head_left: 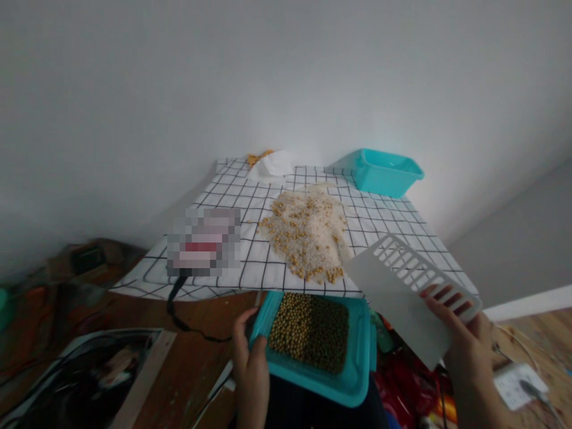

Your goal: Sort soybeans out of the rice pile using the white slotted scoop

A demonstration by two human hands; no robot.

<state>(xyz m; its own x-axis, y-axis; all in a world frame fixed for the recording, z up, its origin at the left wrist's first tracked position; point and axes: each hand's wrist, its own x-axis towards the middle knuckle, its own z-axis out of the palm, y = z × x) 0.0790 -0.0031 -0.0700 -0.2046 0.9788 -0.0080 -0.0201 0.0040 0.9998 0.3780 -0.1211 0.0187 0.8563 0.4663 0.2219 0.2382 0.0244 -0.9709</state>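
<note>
Landmark: the pale pile (319,223) flecked with yellow beans. On its near side, the turquoise tray (322,387) is gripped at the left rim by the left hand (252,360). Bearing a bed of yellow and green beans (307,333), the tray is probably fairly heavy, its load apt to roll; opposite rims offer the steadiest hold. Right of the pile, the right hand (465,333) grips the grey plate (397,298), apparently light and stiff, best held by its slotted end.
</note>
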